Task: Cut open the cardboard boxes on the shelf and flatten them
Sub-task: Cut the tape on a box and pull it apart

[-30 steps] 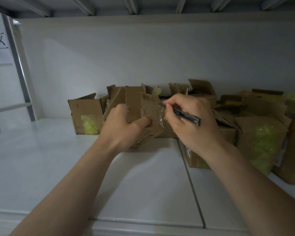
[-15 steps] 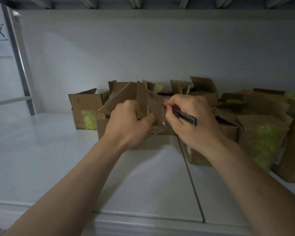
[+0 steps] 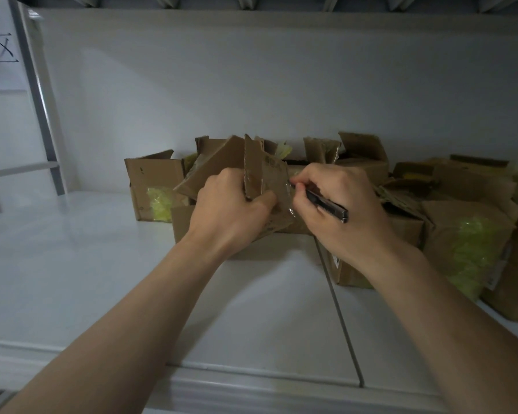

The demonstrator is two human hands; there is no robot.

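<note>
A small brown cardboard box [image 3: 263, 171] with taped seams is tipped up above the white shelf [image 3: 102, 279], in front of the other boxes. My left hand [image 3: 231, 210] grips it from below, thumb pressed on its near face. My right hand [image 3: 338, 210] holds a dark utility knife [image 3: 326, 203] like a pen, its tip against the taped right edge of the box. The blade tip is hidden against the tape.
A row of opened cardboard boxes lines the back wall: one with yellow-green filling at the left [image 3: 153, 186], several more at the right [image 3: 467, 234]. A metal upright [image 3: 39, 115] stands at the left. A seam [image 3: 344, 324] splits the shelf boards.
My left hand has turned the box more upright and lifted it slightly. The knife hand has stayed at the box's right edge, shifting a little lower along the tape.
</note>
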